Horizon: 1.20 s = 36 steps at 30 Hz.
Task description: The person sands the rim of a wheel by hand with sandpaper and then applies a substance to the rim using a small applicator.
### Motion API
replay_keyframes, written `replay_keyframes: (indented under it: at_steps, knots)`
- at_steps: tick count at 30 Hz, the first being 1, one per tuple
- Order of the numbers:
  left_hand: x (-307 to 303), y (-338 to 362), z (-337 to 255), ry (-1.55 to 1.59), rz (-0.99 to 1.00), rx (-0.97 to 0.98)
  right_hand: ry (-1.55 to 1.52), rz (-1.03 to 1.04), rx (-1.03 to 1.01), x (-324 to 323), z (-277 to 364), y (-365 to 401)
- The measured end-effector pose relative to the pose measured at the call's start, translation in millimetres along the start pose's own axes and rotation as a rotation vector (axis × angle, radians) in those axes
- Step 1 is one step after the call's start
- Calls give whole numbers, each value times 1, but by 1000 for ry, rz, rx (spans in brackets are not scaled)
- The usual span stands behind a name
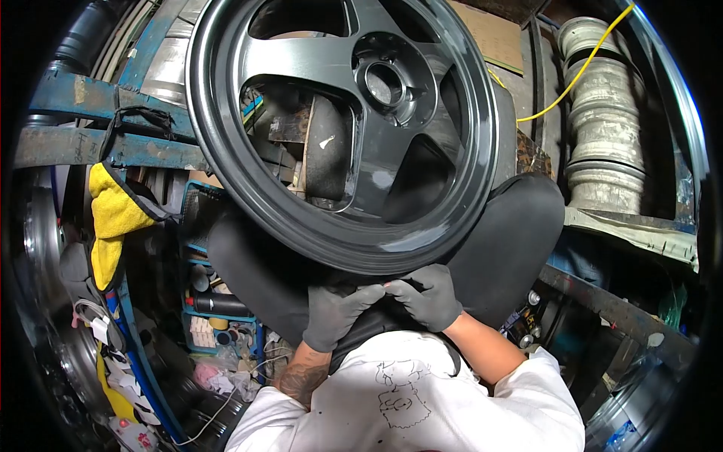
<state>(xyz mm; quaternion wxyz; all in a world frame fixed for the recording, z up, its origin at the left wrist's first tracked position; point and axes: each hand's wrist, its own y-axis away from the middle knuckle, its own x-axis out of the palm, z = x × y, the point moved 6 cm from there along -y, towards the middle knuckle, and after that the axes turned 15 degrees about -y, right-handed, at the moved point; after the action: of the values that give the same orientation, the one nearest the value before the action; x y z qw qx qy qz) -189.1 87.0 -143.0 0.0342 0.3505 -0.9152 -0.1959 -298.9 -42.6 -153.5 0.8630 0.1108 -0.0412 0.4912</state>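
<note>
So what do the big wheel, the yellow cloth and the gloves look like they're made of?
Big wheel: probably metal, by its rigid spokes and sheen; satin dark grey. Yellow cloth: matte fabric, likely microfibre, from its fuzzy pile. Gloves: matte grey, seemingly fabric from their close fit; coating unclear.

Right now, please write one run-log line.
left hand: gloved; right hand: gloved, close to left; wheel: just beyond hands; grasp: unclear; cloth: hanging at left

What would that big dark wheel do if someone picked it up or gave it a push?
The wheel would likely feel stiff, since its broad spokes look metallic. It may be awkward and rather heavy to lift, being large beside the person's legs. Stood on edge, it would probably roll, given its round rim.
</note>
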Motion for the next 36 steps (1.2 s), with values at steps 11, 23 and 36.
replay_keyframes:
  at_steps: [11, 23, 36]
  knots:
    - [-16, 9, -27, -809, 33, 362, 91, 116, 77, 3, 5, -5]
    - [-11, 21, -14, 84, -73, 45, -132, 212, -73, 12, 19, 5]
    - [-14, 12, -111, -306, 178, 634, -119, 195, -205, 12, 91, 4]
